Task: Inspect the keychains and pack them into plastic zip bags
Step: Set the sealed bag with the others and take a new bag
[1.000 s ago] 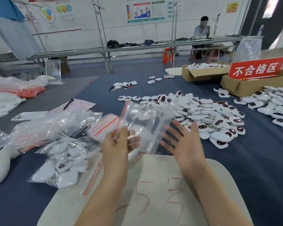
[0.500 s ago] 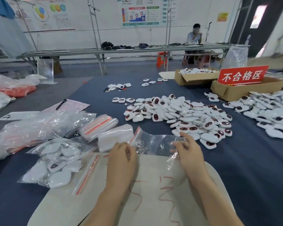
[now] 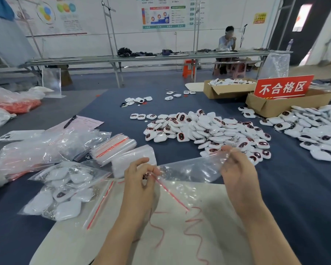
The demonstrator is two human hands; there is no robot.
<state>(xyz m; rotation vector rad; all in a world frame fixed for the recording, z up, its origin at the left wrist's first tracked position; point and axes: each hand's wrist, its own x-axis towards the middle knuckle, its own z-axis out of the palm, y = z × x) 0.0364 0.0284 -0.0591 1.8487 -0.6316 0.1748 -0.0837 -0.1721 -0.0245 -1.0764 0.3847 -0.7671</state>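
Holding a clear zip bag (image 3: pixel 191 169) stretched between both hands, lower middle of the head view. The left hand (image 3: pixel 139 180) pinches the red zip end and the right hand (image 3: pixel 237 173) pinches the far edge. The film looks thin, floppy and slick, so I'd grab the stiffer zip strip. The keychains (image 3: pixel 208 129) are piled on the table (image 3: pixel 294 188) at centre right and look like light, hard little shells.

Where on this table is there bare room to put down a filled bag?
Widest bare blue cloth lies right of the right hand, on the near side of the keychain piles. A smaller patch sits at the near left corner, this side of the filled bag. Crowded: the left side with loose plastic bags, and the middle with keychains.
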